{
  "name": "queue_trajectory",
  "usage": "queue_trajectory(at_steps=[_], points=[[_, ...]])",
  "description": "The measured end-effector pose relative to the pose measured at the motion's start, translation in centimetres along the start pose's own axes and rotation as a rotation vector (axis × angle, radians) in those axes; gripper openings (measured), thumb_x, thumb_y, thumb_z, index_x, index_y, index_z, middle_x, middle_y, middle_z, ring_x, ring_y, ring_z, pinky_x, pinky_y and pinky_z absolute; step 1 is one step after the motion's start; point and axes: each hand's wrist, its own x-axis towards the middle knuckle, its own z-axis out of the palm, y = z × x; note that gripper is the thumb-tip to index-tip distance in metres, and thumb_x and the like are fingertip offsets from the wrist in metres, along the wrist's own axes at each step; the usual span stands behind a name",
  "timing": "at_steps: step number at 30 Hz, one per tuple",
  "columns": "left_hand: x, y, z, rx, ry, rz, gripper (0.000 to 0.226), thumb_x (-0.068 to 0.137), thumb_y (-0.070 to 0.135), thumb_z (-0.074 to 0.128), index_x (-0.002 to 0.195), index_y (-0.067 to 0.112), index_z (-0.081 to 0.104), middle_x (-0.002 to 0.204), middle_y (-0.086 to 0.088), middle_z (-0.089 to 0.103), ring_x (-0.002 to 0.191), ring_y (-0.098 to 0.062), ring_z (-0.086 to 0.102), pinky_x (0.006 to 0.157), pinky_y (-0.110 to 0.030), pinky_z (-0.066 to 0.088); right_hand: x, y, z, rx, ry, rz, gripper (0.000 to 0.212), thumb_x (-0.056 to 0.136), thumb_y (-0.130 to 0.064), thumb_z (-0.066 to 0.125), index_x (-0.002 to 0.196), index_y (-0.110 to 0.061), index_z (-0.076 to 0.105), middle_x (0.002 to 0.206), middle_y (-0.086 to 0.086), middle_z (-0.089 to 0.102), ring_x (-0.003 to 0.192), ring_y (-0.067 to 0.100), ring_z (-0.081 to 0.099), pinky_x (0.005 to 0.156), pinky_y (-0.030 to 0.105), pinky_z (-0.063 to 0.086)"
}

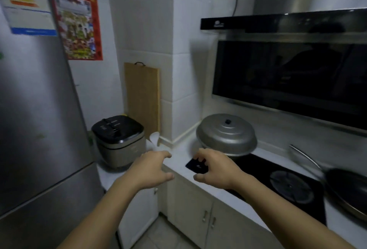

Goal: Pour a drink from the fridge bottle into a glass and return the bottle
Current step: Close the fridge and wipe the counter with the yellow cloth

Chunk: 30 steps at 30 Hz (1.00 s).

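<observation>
— What are the two hands doing?

— Both reach forward over the counter (pixel 178 161) edge, holding nothing. The left hand (pixel 153 171) has its fingers spread and relaxed, thumb out to the side. The right hand (pixel 214 169) has its fingers loosely curled, tips down over the near corner of the black gas hob (pixel 278 185); whether they touch the glass I cannot tell.

— And the bottle, the glass?

— Neither shows. One fridge (pixel 39 109) stands at the left, steel-grey, doors closed, with one energy label (pixel 25 2) stuck near the top.

— What sits on the counter?

— One rice cooker (pixel 119 141) with a black lid, just beside the fridge. One white rice paddle (pixel 154 138) stands next to it. One wooden cutting board (pixel 142 97) leans upright against the tiled wall behind.

— On the hob?

— One wok under one domed metal lid (pixel 226 131) with a black knob, on the far burner. One bare burner (pixel 291 186) lies nearer. One dark frying pan (pixel 345 191) sits at the right edge, handle pointing towards the wall.

— Above?

— One black range hood (pixel 288 75). One red poster (pixel 77 24) hangs on the wall behind the fridge. Below the counter, white cabinet doors (pixel 198 207).
</observation>
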Motion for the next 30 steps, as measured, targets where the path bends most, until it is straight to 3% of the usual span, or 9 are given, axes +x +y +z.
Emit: queue_trajectory(at_steps=[12,16,20,26,30], points=[[4.3,18.5,7.3,-0.037,-0.060,0.279,0.064,0.077,0.049,0.069,0.134,0.028,0.050,0.128,0.004,0.063,0.113,-0.015,0.061,0.090,-0.036,0.053,-12.4,15.6,-5.9,-0.045,0.072,0.233,0.060,0.077,-0.049,0.070,0.130,-0.030,0.050,0.120,-0.009,0.057,0.104,0.013,0.058,0.086,0.036,0.054],[5.7,24.2,9.3,-0.036,-0.102,0.398,0.070,0.079,0.048,0.069,0.141,0.025,0.045,0.139,0.004,0.056,0.123,-0.014,0.056,0.096,-0.034,0.049,-16.3,19.8,-7.5,-0.068,0.108,0.341,0.055,0.073,-0.052,0.068,0.122,-0.030,0.054,0.113,-0.010,0.059,0.102,0.015,0.060,0.083,0.038,0.055],[7.3,29.5,10.9,-0.036,-0.143,0.500,0.071,0.079,0.050,0.069,0.141,0.027,0.045,0.137,0.002,0.058,0.117,-0.014,0.059,0.094,-0.034,0.050,-20.1,23.1,-9.1,-0.099,0.144,0.435,0.044,0.075,-0.048,0.069,0.112,-0.030,0.056,0.113,-0.008,0.060,0.096,0.013,0.058,0.074,0.031,0.049],[10.5,36.9,13.0,-0.015,-0.210,0.641,0.058,0.071,0.054,0.069,0.122,0.030,0.058,0.116,0.000,0.067,0.107,-0.023,0.063,0.088,-0.038,0.053,-24.3,27.6,-10.8,-0.092,0.191,0.640,0.055,0.075,-0.045,0.071,0.124,-0.027,0.057,0.123,-0.004,0.062,0.106,0.022,0.062,0.087,0.038,0.053],[12.7,41.5,14.8,0.011,-0.241,0.773,0.059,0.071,0.054,0.068,0.124,0.032,0.057,0.120,0.001,0.066,0.110,-0.023,0.062,0.084,-0.033,0.051,-26.5,30.2,-11.8,-0.092,0.255,0.754,0.058,0.076,-0.046,0.071,0.128,-0.026,0.055,0.128,-0.004,0.061,0.111,0.020,0.061,0.090,0.040,0.053]])
